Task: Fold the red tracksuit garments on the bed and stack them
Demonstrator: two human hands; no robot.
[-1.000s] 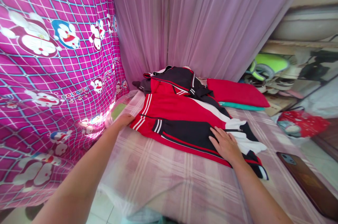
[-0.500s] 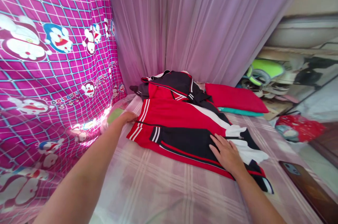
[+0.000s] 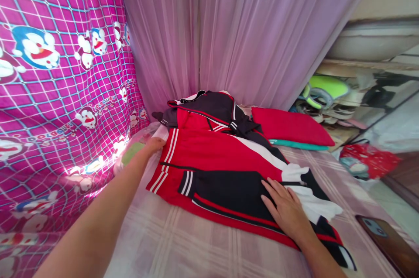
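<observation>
A red, white and dark navy zip-up track jacket (image 3: 216,151) lies flat on the bed, its striped hem to the left and its white collar area to the right. The near sleeve (image 3: 225,188) is folded over the front, with its striped cuff close to the hem. My left hand (image 3: 156,143) is at the far part of the hem, its fingers closed on the edge and partly hidden. My right hand (image 3: 286,206) rests on the folded sleeve near the shoulder, palm down, fingers stretched out and slightly apart.
A second dark and red garment (image 3: 209,110) lies heaped behind the jacket. To its right are a folded red cloth (image 3: 291,126) and a teal one (image 3: 301,144). A phone (image 3: 389,243) lies at the right. Shelves with shoes (image 3: 340,112) stand beyond; curtains border the bed.
My left hand has shifted from beside the zip to farther along the hem. My right hand stays flat on the sleeve. The view has shifted slightly.
</observation>
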